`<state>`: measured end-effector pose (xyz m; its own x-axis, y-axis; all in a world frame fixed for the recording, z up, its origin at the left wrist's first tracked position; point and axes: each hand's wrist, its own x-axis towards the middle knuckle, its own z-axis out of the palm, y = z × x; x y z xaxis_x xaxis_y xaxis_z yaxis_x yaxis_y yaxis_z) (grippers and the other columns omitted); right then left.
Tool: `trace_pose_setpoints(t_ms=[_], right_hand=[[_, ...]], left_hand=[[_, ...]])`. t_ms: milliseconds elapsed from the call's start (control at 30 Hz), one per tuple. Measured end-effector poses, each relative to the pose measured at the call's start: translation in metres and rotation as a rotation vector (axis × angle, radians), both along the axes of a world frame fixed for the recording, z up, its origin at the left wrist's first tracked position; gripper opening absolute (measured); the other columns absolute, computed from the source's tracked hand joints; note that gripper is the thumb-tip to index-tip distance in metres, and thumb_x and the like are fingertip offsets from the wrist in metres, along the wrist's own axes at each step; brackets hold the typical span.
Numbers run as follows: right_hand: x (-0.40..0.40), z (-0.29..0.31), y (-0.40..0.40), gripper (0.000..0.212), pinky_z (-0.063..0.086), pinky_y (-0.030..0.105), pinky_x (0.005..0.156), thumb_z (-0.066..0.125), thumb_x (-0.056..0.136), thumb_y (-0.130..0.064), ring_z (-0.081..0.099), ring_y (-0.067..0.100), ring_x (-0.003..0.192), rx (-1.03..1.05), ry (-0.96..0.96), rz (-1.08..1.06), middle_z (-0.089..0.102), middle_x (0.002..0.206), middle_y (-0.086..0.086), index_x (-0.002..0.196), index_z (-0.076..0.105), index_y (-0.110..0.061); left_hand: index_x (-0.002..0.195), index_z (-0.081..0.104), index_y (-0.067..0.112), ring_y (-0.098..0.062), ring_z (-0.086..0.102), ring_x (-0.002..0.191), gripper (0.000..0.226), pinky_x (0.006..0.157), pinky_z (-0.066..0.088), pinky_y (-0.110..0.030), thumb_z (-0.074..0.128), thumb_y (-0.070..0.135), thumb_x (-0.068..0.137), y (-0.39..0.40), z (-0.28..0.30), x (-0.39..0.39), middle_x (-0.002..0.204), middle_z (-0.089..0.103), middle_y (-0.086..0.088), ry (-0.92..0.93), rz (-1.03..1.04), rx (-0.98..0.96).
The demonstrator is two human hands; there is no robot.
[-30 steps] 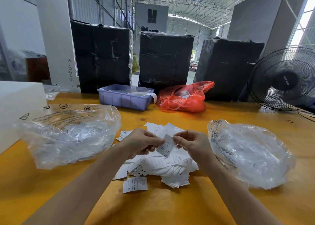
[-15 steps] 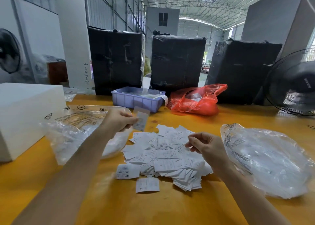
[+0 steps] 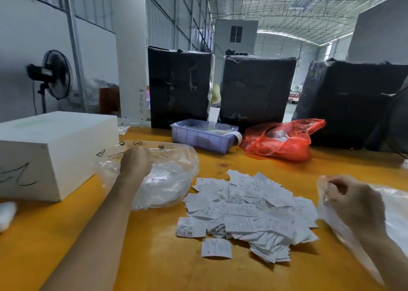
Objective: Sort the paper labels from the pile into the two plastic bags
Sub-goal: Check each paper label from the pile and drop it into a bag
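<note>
Nearest the front edge of the yellow-orange bench, one small white printed paper label lies alone, flat, just apart from the loose heap of white paper labels spread behind it toward the middle of the bench. These slips look thin, light and limp; I judge they will slide over each other and lift in any draught, so a fingertip pinch at one free corner or edge, taking a single slip off the top, seems safest.

At the right edge, the right hand sits with fingers curled at the mouth of the crumpled clear plastic bag on the right; whether its grip pinches the film, a label or nothing, I cannot tell. Toward the left, the left hand reaches down into the open clear plastic bag with printed markings, its fingers hidden from view, so the state of that grip cannot be told either. White labels show through this bag's film. Both bags are soft and slack, and their mouths will likely sag shut unless held.

Just left of that bag stands a white rectangular foam block. Near the far edge rest a lilac plastic tray and a crumpled red plastic bag, with black wrapped bales behind them.
</note>
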<state>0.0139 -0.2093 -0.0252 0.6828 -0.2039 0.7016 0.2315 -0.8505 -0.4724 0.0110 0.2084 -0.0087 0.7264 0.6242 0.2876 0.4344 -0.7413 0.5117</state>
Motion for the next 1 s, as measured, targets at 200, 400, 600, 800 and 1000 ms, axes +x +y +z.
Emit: trace_pose_setpoints(t_ms=[200,400,600,800,1000], right_hand=[[0.009,-0.02,-0.054,0.036,0.051,0.034,0.076,0.064,0.085,-0.043,0.059,0.03,0.096,-0.289,0.726,-0.307,0.066,0.104,0.009,0.102,0.066,-0.012],[0.009,-0.025,-0.053,0.009,0.053,0.035,0.069,0.067,0.083,-0.013,0.061,0.024,0.075,-0.121,0.539,-0.264,0.068,0.08,0.008,0.076,0.071,-0.009],[0.011,-0.031,-0.057,0.023,0.041,0.038,0.088,0.055,0.091,-0.025,0.05,0.028,0.109,-0.166,0.573,-0.265,0.058,0.115,0.004,0.11,0.068,-0.028],[0.014,-0.036,-0.063,0.022,0.044,0.034,0.077,0.052,0.086,-0.014,0.053,0.024,0.084,-0.111,0.42,-0.278,0.061,0.087,0.005,0.072,0.068,-0.009],[0.014,-0.027,-0.067,0.024,0.048,0.032,0.07,0.084,0.067,-0.017,0.06,0.024,0.075,0.452,0.235,0.007,0.065,0.073,0.01,0.062,0.064,-0.004]], left_hand=[[0.099,0.062,-0.004,-0.026,0.054,0.077,0.015,0.059,0.041,-0.031,0.061,0.007,0.088,-0.036,0.016,0.0,0.093,0.061,-0.019,-0.043,-0.057,0.07],[0.095,0.068,0.002,-0.027,0.06,0.089,0.019,0.076,0.047,-0.037,0.062,0.019,0.089,-0.105,0.013,0.0,0.097,0.067,-0.015,-0.169,-0.437,0.05],[0.104,0.072,0.011,-0.009,0.056,0.084,0.022,0.079,0.043,-0.02,0.066,0.023,0.087,-0.172,-0.031,-0.001,0.103,0.07,-0.002,-0.084,-0.825,-0.039],[0.098,0.074,0.015,-0.003,0.058,0.077,0.015,0.064,0.037,-0.004,0.067,0.021,0.085,-0.186,-0.045,-0.002,0.095,0.072,0.003,-0.1,-0.9,-0.013],[0.098,0.074,0.016,-0.006,0.061,0.084,0.015,0.076,0.046,-0.016,0.067,0.021,0.086,-0.184,-0.044,-0.001,0.097,0.071,0.003,-0.105,-0.904,-0.035]])
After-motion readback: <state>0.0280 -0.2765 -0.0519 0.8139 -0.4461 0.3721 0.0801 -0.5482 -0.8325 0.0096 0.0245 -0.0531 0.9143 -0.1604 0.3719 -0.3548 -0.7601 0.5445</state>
